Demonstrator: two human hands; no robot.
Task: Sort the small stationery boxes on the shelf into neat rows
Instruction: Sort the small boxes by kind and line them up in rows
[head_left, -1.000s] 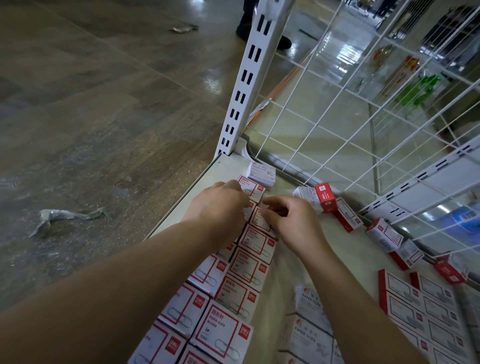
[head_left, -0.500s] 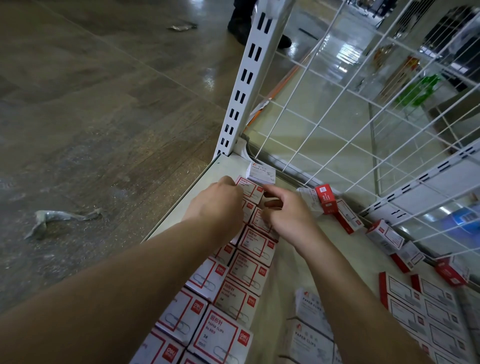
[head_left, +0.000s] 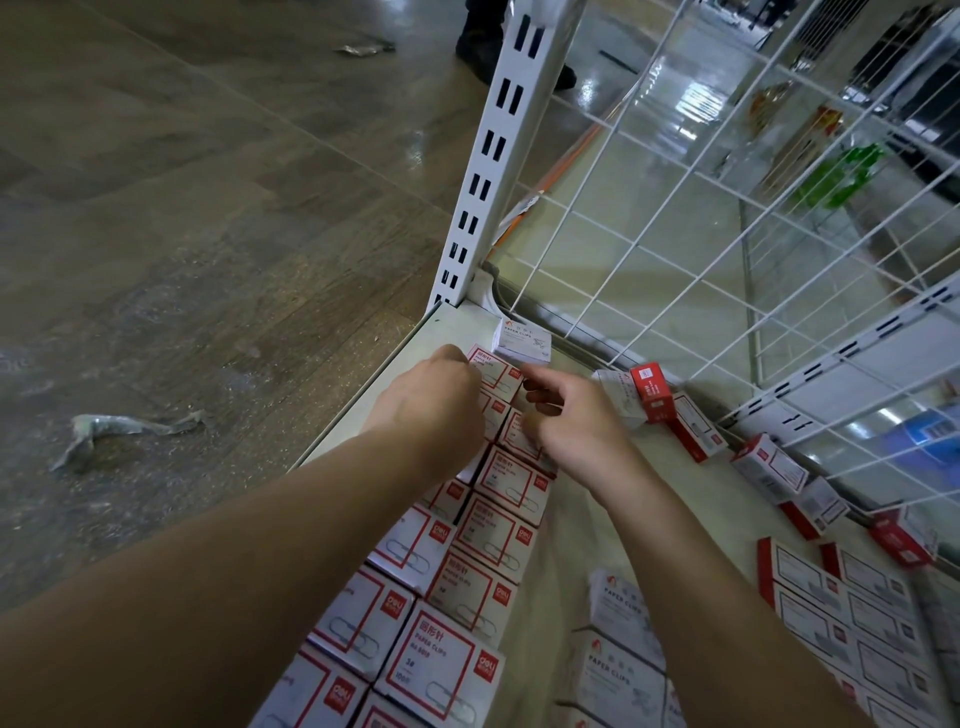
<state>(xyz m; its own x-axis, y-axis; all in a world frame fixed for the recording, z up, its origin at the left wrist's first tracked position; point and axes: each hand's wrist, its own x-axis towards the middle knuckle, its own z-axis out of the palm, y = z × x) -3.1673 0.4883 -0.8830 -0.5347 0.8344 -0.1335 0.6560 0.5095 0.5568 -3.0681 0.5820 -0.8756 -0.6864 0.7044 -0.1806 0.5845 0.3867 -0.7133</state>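
I see my left hand (head_left: 428, 400) curled on the paper-clip boxes (head_left: 496, 512) rowed along the shelf's (head_left: 649, 499) left edge — right hand (head_left: 574, 423) curled beside it, grip unclear; bare shelf lies rightward.

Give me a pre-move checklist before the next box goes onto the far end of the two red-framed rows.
1. Two rows straight: ok.
2. Far-end box aligned: cannot tell, left hand covers part of it.
3. Right hand free: cannot tell, fingers curled over the row.
4. Grey box off the rows' path: not ok, it lies at their far end.
5. Loose boxes by the grid sorted: not ok, tilted and scattered.
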